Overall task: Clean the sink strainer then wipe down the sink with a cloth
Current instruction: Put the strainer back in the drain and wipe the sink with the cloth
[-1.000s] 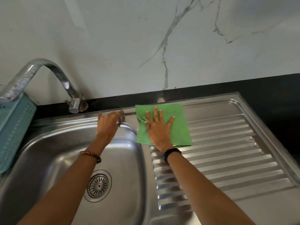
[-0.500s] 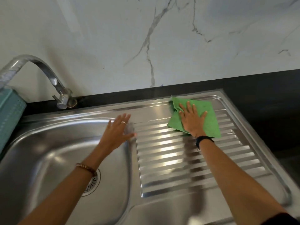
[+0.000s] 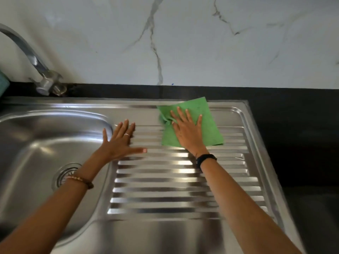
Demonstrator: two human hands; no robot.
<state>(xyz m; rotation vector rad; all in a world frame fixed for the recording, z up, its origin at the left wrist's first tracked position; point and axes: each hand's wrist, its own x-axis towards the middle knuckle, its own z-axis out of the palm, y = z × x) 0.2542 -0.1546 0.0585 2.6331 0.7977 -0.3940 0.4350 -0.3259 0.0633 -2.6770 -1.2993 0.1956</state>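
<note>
Now the green cloth (image 3: 211,123) is pressed flat on the ribbed drainboard (image 3: 183,180) by the spread right hand (image 3: 189,132); the left hand (image 3: 119,143) is splayed beside the sink basin (image 3: 36,143).

Seen from a single head-worn wide-angle camera, close above the sink (image 3: 165,231), angled forward and down toward the marble wall (image 3: 201,43) across the upper frame.

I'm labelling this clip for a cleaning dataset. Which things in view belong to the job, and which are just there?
Part of the job: green cloth under the right hand; sink; ribbed drainboard; strainer.

Just there: tap; teal basket; left hand, resting flat.
</note>
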